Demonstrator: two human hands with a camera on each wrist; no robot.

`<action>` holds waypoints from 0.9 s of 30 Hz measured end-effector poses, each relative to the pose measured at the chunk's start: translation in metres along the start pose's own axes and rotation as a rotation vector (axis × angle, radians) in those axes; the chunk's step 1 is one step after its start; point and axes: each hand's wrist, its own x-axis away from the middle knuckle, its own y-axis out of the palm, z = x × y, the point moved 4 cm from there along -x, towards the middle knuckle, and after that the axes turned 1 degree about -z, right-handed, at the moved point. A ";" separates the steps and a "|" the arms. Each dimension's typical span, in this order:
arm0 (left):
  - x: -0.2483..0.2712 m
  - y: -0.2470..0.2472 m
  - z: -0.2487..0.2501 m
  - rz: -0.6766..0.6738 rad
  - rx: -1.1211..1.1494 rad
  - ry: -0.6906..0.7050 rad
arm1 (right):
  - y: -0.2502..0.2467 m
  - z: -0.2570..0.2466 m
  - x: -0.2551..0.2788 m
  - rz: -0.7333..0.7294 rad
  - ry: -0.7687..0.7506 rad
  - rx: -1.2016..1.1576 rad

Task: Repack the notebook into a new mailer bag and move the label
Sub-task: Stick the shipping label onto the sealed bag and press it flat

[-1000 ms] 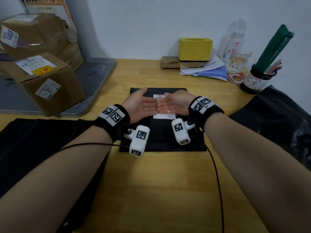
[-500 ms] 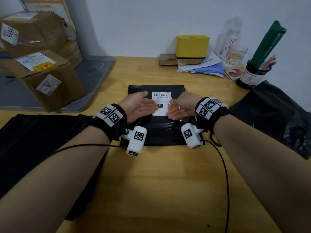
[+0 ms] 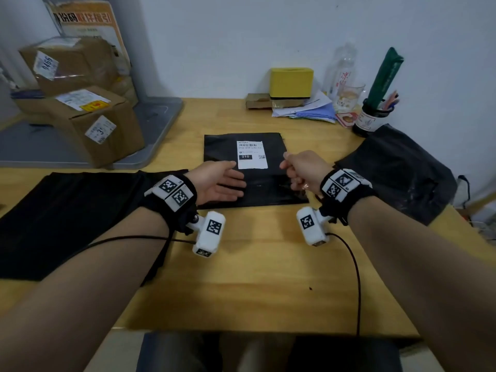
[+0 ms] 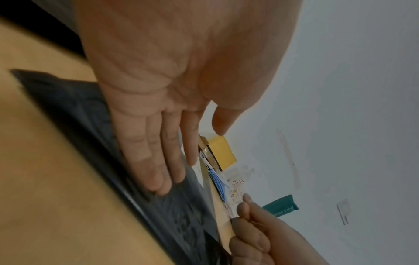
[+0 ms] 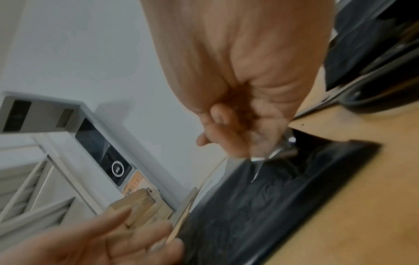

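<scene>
Wooden desk (image 3: 257, 285) up against a white wall, and the black mailer bag (image 3: 271, 183) with its white label (image 3: 252, 154) lies flat mid-desk. My left hand (image 3: 217, 183) rests on it, fingers straight. Right hand (image 3: 303, 170) is curled, gripping nothing I can see.

Pretty dim indoor light overall — soft and even, the wall going grey-blue. Head view is sharp in the middle; the white label (image 3: 252, 154) reads clearly, but the wide lens bows the bench (image 3: 255, 285) edges and stretches both forearms. Faint sheen on the black mailer bag (image 3: 252, 189) near its front edge. Wrist views are much worse — motion-smeared, tilted, the left hand (image 4: 172, 86) and right hand (image 5: 244, 75) huge and soft, background mushy.
</scene>
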 end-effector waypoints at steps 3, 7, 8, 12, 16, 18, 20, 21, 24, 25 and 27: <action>0.017 0.010 -0.007 -0.036 0.005 -0.034 | -0.009 -0.001 0.021 0.029 0.021 -0.106; 0.021 0.009 -0.008 0.040 0.071 -0.011 | -0.016 -0.012 0.040 0.111 -0.034 -0.150; 0.021 0.007 -0.006 0.070 0.085 -0.002 | -0.017 -0.014 0.043 0.130 -0.057 -0.171; 0.018 0.002 0.000 0.198 0.073 0.081 | -0.015 -0.017 0.047 0.115 -0.092 -0.362; 0.028 0.032 0.017 0.117 -0.131 0.138 | -0.006 -0.028 0.051 0.088 -0.166 -0.509; 0.037 0.057 0.023 -0.062 -0.139 0.121 | 0.002 -0.039 0.054 0.066 -0.226 -0.546; 0.043 0.077 0.028 -0.201 -0.102 0.110 | 0.010 -0.048 0.056 0.048 -0.268 -0.584; 0.044 0.083 0.031 -0.239 -0.067 0.116 | 0.012 -0.051 0.056 0.047 -0.285 -0.593; 0.044 0.090 0.038 -0.264 0.013 0.147 | 0.015 -0.059 0.058 0.045 -0.326 -0.563; 0.043 0.088 0.039 -0.241 0.025 0.156 | 0.014 -0.060 0.059 0.037 -0.342 -0.519; 0.040 0.085 0.042 -0.185 0.064 0.179 | 0.014 -0.060 0.061 0.021 -0.384 -0.335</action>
